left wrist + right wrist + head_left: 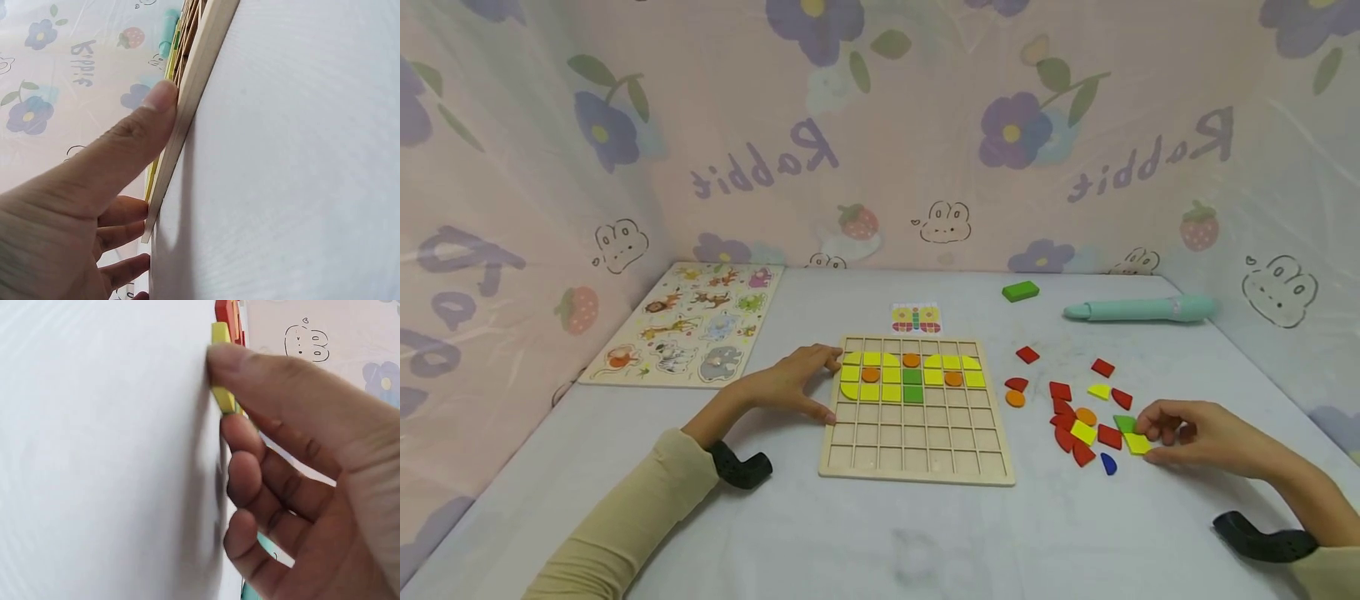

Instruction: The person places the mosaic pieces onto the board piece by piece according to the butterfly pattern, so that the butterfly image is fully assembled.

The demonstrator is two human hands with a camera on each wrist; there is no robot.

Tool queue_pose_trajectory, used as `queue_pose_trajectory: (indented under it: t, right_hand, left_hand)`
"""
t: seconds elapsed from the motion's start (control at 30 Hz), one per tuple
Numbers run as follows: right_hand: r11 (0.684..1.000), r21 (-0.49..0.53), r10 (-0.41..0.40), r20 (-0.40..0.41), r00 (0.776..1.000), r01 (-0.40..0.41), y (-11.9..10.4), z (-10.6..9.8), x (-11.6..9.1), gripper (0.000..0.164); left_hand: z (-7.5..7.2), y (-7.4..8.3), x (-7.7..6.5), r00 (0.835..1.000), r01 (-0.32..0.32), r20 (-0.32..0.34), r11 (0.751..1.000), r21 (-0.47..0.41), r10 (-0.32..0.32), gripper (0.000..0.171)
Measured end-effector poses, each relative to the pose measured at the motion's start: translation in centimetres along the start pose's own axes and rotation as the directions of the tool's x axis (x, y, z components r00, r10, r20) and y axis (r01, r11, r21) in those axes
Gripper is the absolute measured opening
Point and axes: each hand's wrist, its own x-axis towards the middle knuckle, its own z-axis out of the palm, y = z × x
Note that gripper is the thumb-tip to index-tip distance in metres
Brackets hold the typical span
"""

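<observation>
My left hand [784,387] rests at the left edge of a wooden grid board [887,436], its thumb and fingers spread along the rim. In the left wrist view the thumb touches the side of the board [187,112]. Yellow tiles [891,392], orange round tiles [953,379] and green square tiles [912,385] sit in the board's upper cells. To the right, my right hand [1217,437] pinches a yellow square tile [1137,444] between thumb and forefinger, low over the table. The right wrist view shows the thumb on this yellow tile [222,397].
Loose red tiles [1109,437], a green tile [1124,423] and a blue half-round tile [1108,464] lie near the right hand. Behind the board is a butterfly picture card [916,318]. Farther off are a green block [1021,291], a teal pen [1138,310] and an animal puzzle [692,333].
</observation>
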Motion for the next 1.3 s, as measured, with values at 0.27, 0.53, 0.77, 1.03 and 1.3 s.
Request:
queue_pose_trajectory:
  t: [0.27, 0.53, 0.77, 1.03, 1.3]
  right_hand:
    - [0.997, -0.021, -0.082, -0.149, 0.986, 0.079, 0.3, 0.6, 0.3, 0.035]
    - [0.985, -0.008, -0.168, -0.204, 0.964, 0.170, 0.4, 1.3, 0.6, 0.033]
    - [0.985, 0.001, -0.167, -0.212, 0.963, 0.172, -1.1, 0.4, 1.4, 0.031]
    - [0.973, 0.048, -0.211, -0.219, 0.953, 0.226, -8.2, 1.0, 6.5, 0.027]
    - [0.943, 0.171, -0.258, -0.175, 0.950, 0.287, -14.3, 4.1, 12.0, 0.025]
  left_hand:
    - [0.0, -0.3, 0.1, 1.000, -0.019, -0.007, 1.000, 0.002, 0.019, 0.072]
    - [0.0, -0.2, 0.1, 1.000, 0.001, -0.003, 1.000, 0.000, -0.001, 0.072]
    - [-0.1, -0.1, 0.0, 1.000, -0.003, -0.003, 1.000, -0.002, 0.003, 0.072]
    - [0.1, -0.2, 0.1, 1.000, -0.008, -0.006, 1.000, 0.001, 0.008, 0.075]
    - [0.1, -0.2, 0.1, 1.000, -0.011, -0.007, 1.000, 0.000, 0.011, 0.074]
